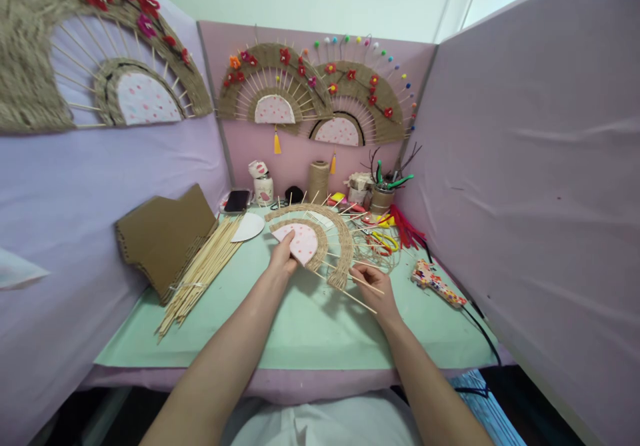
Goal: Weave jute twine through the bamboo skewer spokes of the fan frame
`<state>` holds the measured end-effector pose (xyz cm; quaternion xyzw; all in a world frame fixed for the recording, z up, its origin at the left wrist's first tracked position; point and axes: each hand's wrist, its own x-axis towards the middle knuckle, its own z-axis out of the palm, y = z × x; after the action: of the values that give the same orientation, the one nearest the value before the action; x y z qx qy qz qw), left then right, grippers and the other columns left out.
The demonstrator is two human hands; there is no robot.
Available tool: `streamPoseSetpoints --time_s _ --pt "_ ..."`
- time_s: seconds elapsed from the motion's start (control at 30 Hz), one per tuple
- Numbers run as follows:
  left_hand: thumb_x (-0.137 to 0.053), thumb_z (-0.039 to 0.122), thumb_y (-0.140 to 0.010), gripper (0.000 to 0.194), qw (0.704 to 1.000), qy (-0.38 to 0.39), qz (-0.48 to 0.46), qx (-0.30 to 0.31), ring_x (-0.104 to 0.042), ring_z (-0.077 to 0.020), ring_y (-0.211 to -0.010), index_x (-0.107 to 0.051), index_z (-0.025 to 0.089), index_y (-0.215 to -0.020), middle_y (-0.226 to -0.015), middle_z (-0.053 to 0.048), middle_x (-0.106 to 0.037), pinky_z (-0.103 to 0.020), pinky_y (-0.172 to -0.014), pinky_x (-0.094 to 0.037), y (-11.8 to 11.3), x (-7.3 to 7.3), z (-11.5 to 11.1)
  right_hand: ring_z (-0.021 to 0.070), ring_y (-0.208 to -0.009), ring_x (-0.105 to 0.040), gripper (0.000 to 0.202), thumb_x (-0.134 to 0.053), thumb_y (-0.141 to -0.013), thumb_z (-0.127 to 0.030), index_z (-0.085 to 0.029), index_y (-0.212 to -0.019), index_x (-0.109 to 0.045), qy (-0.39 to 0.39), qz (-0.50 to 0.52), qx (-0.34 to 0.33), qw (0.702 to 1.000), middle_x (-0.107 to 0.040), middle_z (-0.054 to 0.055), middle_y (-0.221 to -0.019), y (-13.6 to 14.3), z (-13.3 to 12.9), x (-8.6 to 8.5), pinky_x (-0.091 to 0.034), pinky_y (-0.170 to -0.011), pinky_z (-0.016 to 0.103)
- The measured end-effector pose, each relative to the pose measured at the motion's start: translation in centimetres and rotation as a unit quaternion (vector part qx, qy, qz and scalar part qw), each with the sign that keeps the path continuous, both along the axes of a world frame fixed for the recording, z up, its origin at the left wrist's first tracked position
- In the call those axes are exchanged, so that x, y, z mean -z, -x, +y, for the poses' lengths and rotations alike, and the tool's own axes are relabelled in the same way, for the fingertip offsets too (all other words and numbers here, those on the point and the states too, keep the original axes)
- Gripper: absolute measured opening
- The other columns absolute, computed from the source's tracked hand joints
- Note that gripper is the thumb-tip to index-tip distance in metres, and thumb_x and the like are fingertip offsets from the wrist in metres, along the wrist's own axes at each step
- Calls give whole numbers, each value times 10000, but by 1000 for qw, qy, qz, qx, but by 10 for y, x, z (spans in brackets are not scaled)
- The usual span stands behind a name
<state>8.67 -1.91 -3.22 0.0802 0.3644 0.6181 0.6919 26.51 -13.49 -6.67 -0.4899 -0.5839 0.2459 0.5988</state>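
Note:
A fan of thin sticks woven with twine (345,246) is held above the green table, tilted, with a dotted pink-white half-round piece (305,241) at its centre. My left hand (284,256) grips that centre piece, thumb on top and the other fingers hidden beneath. At the fan's right lower edge, my right hand (373,286) has its fingers closed around the outer twine or a stick near the ends; exactly what it pinches is too small to tell. Bare stick ends stick out beyond the woven band.
Left on the green table (220,339) lie bundled sticks (205,273), brown cardboard (165,239) and a white half-disc (249,227). Behind stand a twine spool (319,181) and a tool jar (383,199). Yellow scissors (385,241) and a patterned glue gun (437,285) lie right.

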Motion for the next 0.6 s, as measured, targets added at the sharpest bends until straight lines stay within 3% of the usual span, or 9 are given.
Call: streamPoseSetpoints --time_s 0.1,0.2,0.3,0.47,0.6 --pt "-556 120 -805 261 1000 -1 -3 22 -646 -220 -937 -591 109 -1063 -1059 -162 -661 -357 -807 -527 -1 0 -3 140 -668 -538 286 -594 -771 -355 -158 -577 -522 25 94 -51 994 -619 73 -870 4 4 3 -451 -595 275" --pt "-563 109 -787 287 995 -24 -11 92 -670 -219 -839 -588 105 -1072 -961 -145 -690 -363 -777 -536 -6 -1 -13 151 -681 -573 310 -614 -753 -362 -169 -567 -460 35 185 -87 978 -624 85 -966 8 9 5 -482 -609 306" --pt "-559 106 -774 267 976 -64 -27 208 -674 -234 -793 -599 92 -1037 -899 -140 -695 -384 -758 -538 -12 -3 -29 133 -629 -554 328 -612 -752 -387 -178 -572 -435 30 204 -96 974 -625 63 -888 7 11 7 -470 -583 293" --pt "-508 182 -819 233 914 -118 -55 385 -632 -279 -941 -600 85 -1010 -981 -158 -665 -446 -778 -522 -3 -10 -49 92 -530 -435 290 -626 -735 -422 -183 -624 -504 33 169 -51 984 -565 6 -713 -2 11 -2 -364 -498 240" --pt "-479 161 -824 208 899 -137 -39 413 -636 -258 -896 -608 53 -948 -902 -130 -664 -470 -798 -512 18 -20 -47 92 -514 -396 258 -640 -730 -408 -188 -628 -554 65 160 -122 977 -499 -20 -592 -2 19 -24 -309 -493 238"
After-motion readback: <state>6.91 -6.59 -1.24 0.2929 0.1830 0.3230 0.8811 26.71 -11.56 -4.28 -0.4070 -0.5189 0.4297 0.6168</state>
